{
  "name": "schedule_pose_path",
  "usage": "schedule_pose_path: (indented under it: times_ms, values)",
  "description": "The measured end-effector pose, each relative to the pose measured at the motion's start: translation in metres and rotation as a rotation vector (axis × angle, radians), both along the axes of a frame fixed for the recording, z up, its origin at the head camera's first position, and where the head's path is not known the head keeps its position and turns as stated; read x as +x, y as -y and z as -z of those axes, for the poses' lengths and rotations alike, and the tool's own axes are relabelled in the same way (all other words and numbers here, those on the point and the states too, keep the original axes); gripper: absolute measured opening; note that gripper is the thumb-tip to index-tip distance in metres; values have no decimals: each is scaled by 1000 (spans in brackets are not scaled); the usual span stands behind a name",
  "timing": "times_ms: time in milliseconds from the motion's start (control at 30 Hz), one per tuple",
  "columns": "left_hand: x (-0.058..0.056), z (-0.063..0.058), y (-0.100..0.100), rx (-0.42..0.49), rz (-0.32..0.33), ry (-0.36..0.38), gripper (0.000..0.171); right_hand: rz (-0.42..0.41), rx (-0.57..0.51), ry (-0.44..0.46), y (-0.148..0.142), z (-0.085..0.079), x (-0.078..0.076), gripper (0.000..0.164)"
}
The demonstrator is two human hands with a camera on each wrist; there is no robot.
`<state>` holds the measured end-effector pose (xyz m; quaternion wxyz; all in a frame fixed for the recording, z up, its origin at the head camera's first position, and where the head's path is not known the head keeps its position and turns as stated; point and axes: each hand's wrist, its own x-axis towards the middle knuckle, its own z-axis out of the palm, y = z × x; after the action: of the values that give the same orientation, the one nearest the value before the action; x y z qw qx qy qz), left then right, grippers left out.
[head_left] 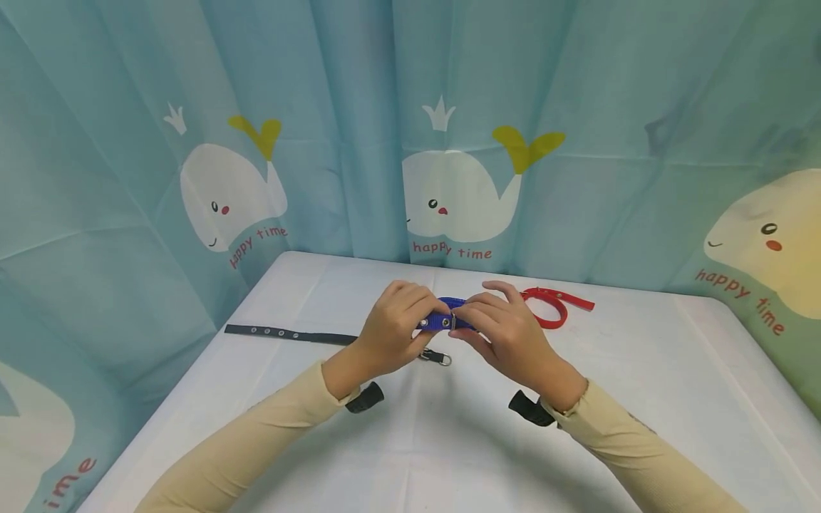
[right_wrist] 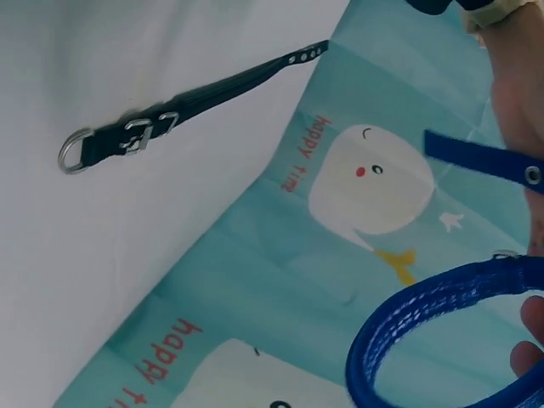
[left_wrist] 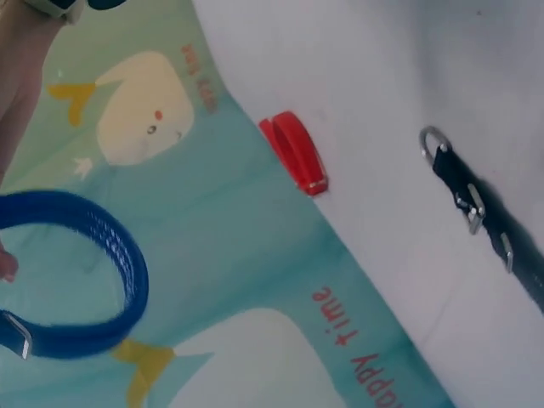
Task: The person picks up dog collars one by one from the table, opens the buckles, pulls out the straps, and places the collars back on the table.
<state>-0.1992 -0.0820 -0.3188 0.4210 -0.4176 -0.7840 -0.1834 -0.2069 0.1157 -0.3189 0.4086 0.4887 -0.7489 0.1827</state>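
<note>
Both hands hold a blue collar (head_left: 433,322) up above the table, bent round into a loop. My left hand (head_left: 393,328) pinches the strap beside its metal eyelets. On the other side, my right hand (head_left: 507,331) grips the collar by the metal buckle (head_left: 453,322), thumb below and fingers on top. In the left wrist view the padded loop (left_wrist: 132,263) shows from its side, with a metal piece (left_wrist: 21,336) at its lower end. The right wrist view has the strap's free end (right_wrist: 472,157) jutting out apart from the loop; fingers hide part of the buckle area.
A black collar (head_left: 314,337) lies stretched out on the white table (head_left: 385,463), its D-ring (head_left: 445,360) below the hands. Farther back on the right lies a red collar (head_left: 554,319), coiled in a loop. A whale-print curtain (head_left: 359,142) hangs round the table.
</note>
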Motion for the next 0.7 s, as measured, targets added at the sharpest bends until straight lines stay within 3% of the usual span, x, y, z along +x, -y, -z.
schedule_pose_path:
  times_ms: [133, 367, 700]
  values:
    - [0, 0, 0, -21, -6, -25, 14, -16, 12, -12, 0, 1, -2, 37]
    - [3, -2, 2, -96, -107, -86, 18, 38, 53, 30, -9, 5, -7, 35]
    - [4, 3, 0, -185, -138, 166, 26, 84, 97, 61, -15, 9, -8, 34]
